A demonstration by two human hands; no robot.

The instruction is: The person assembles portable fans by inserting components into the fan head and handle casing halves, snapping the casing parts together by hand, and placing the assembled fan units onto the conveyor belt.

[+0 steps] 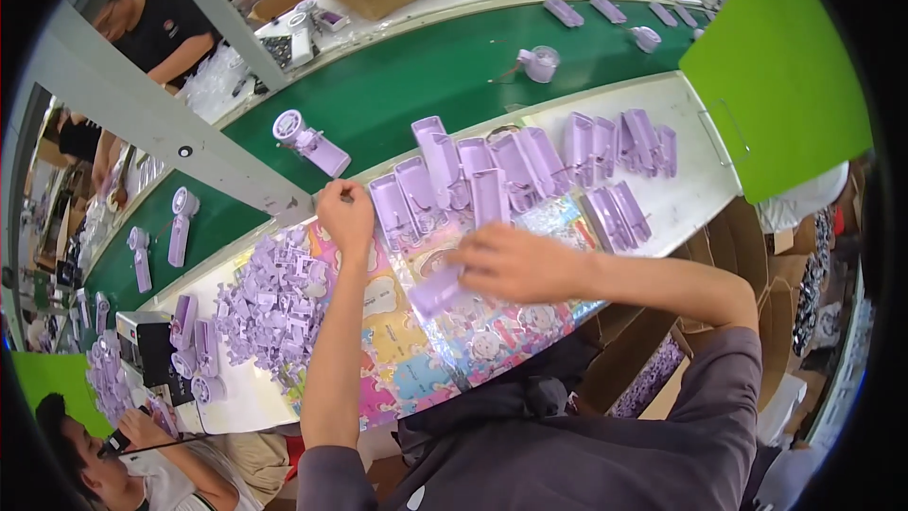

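My right hand (pixel 515 263), smeared by motion, grips a light purple half-shell casing (pixel 436 292) low over the patterned mat (pixel 390 350). My left hand (pixel 345 216) is at the belt-side edge of the table, its fingers curled closed; whatever they may hold is hidden. Just beyond those fingers a purple handheld fan (pixel 310 144) lies on the green belt. Several open, tray-like purple casings (pixel 489 197) stand in a cluster past my right hand, some with thin wires. Left of my left forearm is a heap of small purple plastic parts (pixel 279 303).
The green conveyor belt (pixel 407 85) curves along the table's far side, carrying a round fan head (pixel 539 63) and other parts. A grey metal post (pixel 180 137) rises at the left. Green panels (pixel 780 66) and cardboard boxes border the right. A co-worker (pixel 123 454) sits at lower left.
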